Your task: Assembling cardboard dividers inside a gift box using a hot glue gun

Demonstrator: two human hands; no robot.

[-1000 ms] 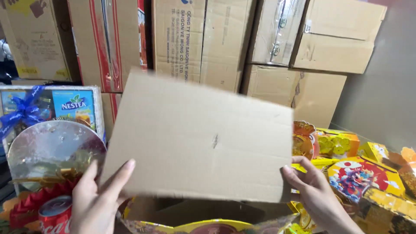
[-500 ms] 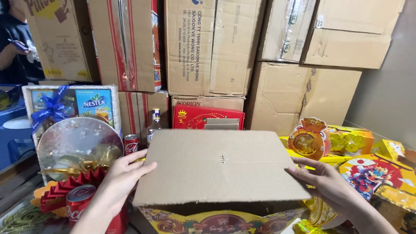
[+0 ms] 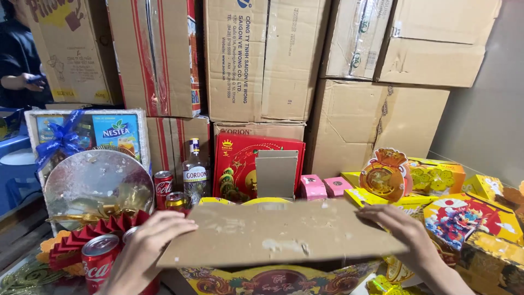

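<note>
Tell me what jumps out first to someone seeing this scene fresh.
A flat brown cardboard sheet fills the foreground, with the left hand and right hand holding its two ends. Behind it a wall of stacked cardboard boxes rises to the top. A red gift box stands at centre, a clear bottle and red soda cans to its left.

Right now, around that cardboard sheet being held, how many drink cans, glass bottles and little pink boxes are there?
Drink cans: 4, one partly hidden behind the left hand
Glass bottle: 1
Pink boxes: 2
Cardboard sheet, held by the left hand and right hand: 1
Total: 8
</note>
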